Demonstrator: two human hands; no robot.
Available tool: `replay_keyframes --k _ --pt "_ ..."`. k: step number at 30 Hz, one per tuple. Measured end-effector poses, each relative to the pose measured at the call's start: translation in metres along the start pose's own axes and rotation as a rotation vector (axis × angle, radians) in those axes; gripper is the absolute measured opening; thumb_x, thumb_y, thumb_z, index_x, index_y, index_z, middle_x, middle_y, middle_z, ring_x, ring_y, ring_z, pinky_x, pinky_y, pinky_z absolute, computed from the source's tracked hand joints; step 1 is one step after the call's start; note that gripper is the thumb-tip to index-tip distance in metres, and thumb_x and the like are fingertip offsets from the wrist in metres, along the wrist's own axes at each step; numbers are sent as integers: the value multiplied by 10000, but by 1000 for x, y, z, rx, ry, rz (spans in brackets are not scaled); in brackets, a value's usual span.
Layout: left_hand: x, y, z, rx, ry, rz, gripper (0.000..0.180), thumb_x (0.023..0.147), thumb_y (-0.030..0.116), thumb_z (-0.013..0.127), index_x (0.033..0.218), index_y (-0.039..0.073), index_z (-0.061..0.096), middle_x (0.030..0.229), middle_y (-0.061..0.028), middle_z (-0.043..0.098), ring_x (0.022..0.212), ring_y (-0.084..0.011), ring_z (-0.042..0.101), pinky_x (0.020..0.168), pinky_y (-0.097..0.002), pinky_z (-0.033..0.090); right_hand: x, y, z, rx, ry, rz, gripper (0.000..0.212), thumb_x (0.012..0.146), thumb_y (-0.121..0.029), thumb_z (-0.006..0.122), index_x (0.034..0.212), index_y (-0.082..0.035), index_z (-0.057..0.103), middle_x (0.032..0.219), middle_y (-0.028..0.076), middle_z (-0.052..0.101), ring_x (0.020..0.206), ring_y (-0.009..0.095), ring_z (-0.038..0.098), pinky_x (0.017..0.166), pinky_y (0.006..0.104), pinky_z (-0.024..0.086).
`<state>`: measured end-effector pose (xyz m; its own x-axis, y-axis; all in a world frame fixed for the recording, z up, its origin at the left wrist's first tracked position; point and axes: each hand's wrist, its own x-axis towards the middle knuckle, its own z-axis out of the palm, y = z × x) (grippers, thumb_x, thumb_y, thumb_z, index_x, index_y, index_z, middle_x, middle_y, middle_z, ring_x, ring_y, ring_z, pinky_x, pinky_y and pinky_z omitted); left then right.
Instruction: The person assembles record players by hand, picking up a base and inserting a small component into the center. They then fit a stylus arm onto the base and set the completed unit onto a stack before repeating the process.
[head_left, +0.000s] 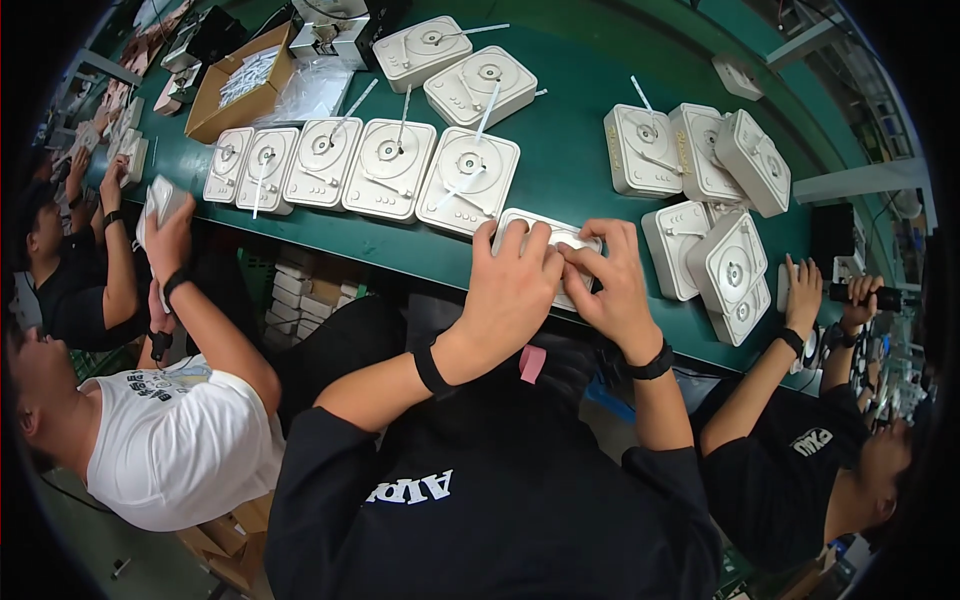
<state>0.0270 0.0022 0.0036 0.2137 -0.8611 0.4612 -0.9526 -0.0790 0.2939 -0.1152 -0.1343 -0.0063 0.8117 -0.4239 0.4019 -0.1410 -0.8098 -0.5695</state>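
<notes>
A small off-white player shaped like a record turntable (pixel 566 236) lies at the near edge of the green table, mostly covered by my hands. My left hand (pixel 508 285) is closed on it, fingers bent over its far side and top. My right hand (pixel 618 290) grips its right part with curled fingers. The thumb and index fingertips of both hands come close together over its top; whether something small is between them cannot be seen. Just left of my left hand stands another such player (pixel 466 185) with a pale strip lying across its disc.
More players (pixel 390 170) form a row leftward, with two (pixel 480 85) behind. Stacked players (pixel 735 260) stand at right. A cardboard box (pixel 240 85) of white pieces and clear plastic bags (pixel 315 97) sit far left. Co-workers sit on both sides; one at left holds a white item (pixel 160 205).
</notes>
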Motion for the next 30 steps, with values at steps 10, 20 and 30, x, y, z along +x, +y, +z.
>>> replay_keyframes --k 10,20,30 --pt "7 17 12 306 -170 116 186 853 186 736 979 49 741 1055 -89 628 986 -242 629 944 -473 459 -2 0 4 -22 10 -9 170 810 -45 807 962 -18 736 1187 144 649 1135 399 579 957 472 523" --pt "14 6 13 130 -191 53 155 839 170 765 936 58 720 839 -69 656 759 -219 671 871 -405 441 -7 -1 9 -47 58 -14 144 828 -71 802 922 -28 702 1151 126 632 1156 404 570 973 486 512" --pt "13 22 11 365 -280 93 134 867 161 736 944 51 725 869 -69 667 793 -219 674 870 -423 449 -11 1 7 -17 44 -10 186 817 -39 791 971 5 697 1151 150 629 1172 415 566 996 484 508"
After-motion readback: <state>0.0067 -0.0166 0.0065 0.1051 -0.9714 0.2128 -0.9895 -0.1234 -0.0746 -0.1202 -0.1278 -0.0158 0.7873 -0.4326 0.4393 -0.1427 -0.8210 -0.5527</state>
